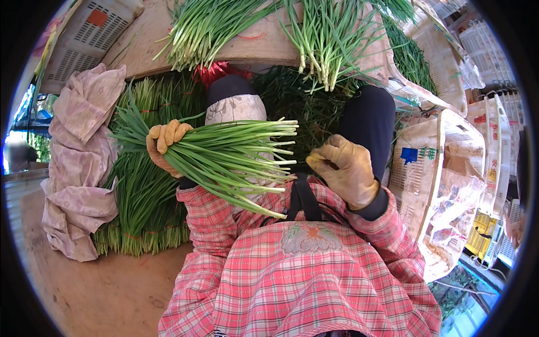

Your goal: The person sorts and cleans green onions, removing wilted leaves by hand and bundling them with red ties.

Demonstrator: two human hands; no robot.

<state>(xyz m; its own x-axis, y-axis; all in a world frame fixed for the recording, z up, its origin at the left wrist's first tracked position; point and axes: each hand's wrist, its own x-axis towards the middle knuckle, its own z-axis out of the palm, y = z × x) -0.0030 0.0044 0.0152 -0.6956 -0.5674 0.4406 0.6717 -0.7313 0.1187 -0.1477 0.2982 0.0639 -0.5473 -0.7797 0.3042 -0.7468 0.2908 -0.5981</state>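
Observation:
A loose bunch of green Chinese chives (230, 154) lies across my lap, its pale cut ends pointing right and its leafy tips left. My left hand (164, 145), in a tan glove, is wrapped round it toward the leafy end. My right hand (348, 171), in a yellowed glove, is apart from the bunch, just right of the pale ends. Its fingers are curled in toward the thumb; what they hold, if anything, is hidden. On the board ahead lie two piles of chives, a left pile (216, 28) and a right pile (331, 42), pale ends toward me.
Stacked banded chive bundles (143, 196) stand at my left beside a crumpled pinkish cloth (81, 163). The wooden board (258, 42) spans ahead of my knees. Dark leafy scraps (300, 106) lie between my legs. White plastic crates (415, 174) crowd the right; another crate (90, 42) leans at the far left.

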